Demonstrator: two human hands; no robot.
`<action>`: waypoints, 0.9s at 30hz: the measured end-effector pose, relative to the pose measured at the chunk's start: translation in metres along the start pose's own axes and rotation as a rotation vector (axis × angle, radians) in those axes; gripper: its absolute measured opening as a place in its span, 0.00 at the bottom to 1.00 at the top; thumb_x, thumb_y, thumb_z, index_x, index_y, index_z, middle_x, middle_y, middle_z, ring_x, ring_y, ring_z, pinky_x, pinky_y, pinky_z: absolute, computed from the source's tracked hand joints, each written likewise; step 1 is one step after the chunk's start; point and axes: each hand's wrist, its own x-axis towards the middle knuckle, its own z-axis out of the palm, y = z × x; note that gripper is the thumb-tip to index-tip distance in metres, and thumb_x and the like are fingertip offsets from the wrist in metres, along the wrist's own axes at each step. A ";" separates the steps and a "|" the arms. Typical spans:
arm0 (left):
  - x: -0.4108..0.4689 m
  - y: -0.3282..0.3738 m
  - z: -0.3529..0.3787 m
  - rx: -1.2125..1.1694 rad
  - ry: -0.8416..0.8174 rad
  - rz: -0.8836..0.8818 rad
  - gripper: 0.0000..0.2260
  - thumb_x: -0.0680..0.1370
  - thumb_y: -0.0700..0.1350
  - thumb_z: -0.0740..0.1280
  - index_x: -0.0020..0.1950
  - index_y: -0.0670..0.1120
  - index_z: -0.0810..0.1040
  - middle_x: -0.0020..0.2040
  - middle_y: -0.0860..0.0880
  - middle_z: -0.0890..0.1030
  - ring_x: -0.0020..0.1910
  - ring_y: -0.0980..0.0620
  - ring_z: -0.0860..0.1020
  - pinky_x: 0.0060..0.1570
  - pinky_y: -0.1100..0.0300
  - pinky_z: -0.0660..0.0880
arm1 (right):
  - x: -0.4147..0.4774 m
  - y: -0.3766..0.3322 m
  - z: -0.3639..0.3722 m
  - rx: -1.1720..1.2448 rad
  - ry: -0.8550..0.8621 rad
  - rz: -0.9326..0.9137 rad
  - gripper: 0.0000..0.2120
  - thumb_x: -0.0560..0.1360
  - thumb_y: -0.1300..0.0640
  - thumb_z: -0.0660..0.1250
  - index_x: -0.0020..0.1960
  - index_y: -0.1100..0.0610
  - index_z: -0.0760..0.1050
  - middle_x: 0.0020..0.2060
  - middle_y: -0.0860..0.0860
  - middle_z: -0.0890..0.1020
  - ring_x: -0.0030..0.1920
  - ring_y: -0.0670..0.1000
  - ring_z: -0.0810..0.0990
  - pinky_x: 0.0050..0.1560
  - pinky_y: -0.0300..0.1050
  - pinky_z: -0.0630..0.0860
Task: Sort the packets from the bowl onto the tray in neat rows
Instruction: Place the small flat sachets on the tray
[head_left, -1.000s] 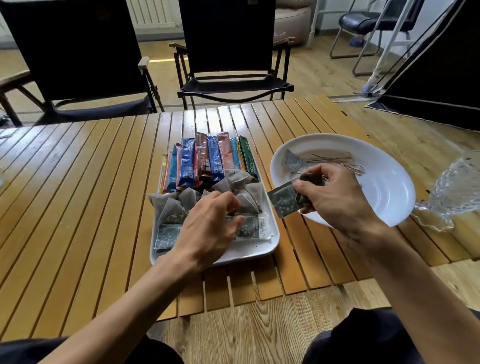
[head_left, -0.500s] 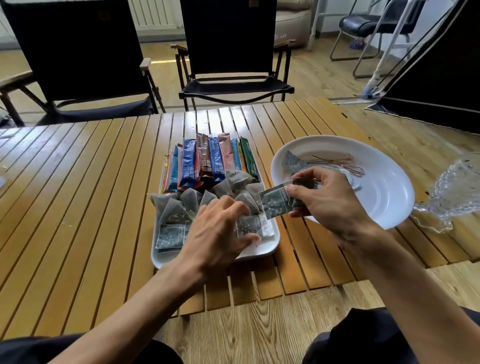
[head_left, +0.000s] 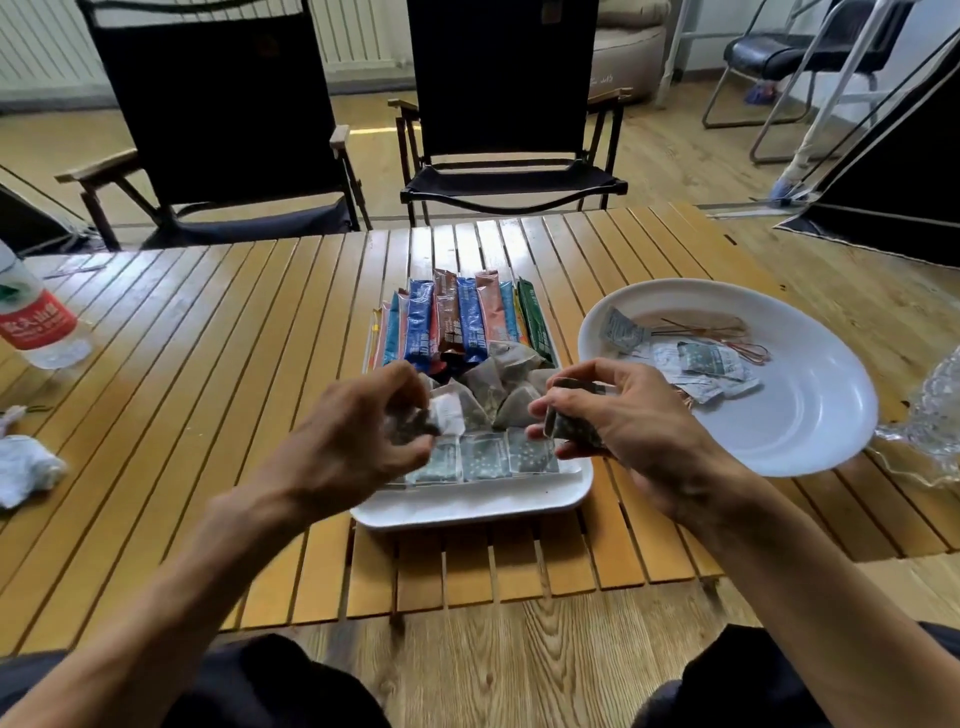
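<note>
A dark speckled flat packet (head_left: 571, 428) is pinched between the thumb and curled fingers of the right hand (head_left: 623, 415), above the right near corner of the white rectangular tray (head_left: 467, 512). A small grey pouch (head_left: 415, 423), blurred, is gripped by the curled fingertips of the left hand (head_left: 358, 431) over the tray's left side. On the tray, colourful stick sachets (head_left: 457, 322) are lined up at the far end, grey pyramid tea bags (head_left: 498, 384) are bunched in the middle, and 3 flat speckled packets (head_left: 483, 457) can be seen side by side in the near row. A few loose packets (head_left: 701, 361) are left in the white round bowl (head_left: 810, 415), just right of the tray on the slatted wooden table (head_left: 208, 364).
</note>
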 end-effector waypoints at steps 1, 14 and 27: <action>-0.009 -0.012 -0.008 0.003 -0.047 -0.062 0.12 0.70 0.48 0.70 0.49 0.51 0.71 0.48 0.55 0.76 0.49 0.59 0.76 0.43 0.68 0.76 | 0.000 -0.002 0.000 0.000 -0.003 -0.002 0.07 0.77 0.64 0.66 0.55 0.62 0.76 0.44 0.58 0.86 0.42 0.56 0.87 0.34 0.43 0.82; -0.026 -0.030 0.002 0.265 -0.186 -0.121 0.13 0.71 0.50 0.71 0.51 0.56 0.70 0.57 0.55 0.74 0.59 0.56 0.70 0.61 0.56 0.66 | -0.010 0.003 0.005 -0.048 -0.056 0.058 0.08 0.78 0.70 0.62 0.53 0.61 0.74 0.50 0.63 0.80 0.44 0.59 0.86 0.40 0.47 0.84; -0.018 0.002 0.005 -0.048 -0.039 -0.064 0.10 0.73 0.51 0.68 0.52 0.50 0.75 0.52 0.55 0.76 0.51 0.62 0.75 0.47 0.71 0.72 | -0.004 0.015 0.012 -0.135 -0.008 0.046 0.03 0.75 0.63 0.70 0.48 0.57 0.78 0.50 0.57 0.82 0.54 0.55 0.80 0.44 0.45 0.79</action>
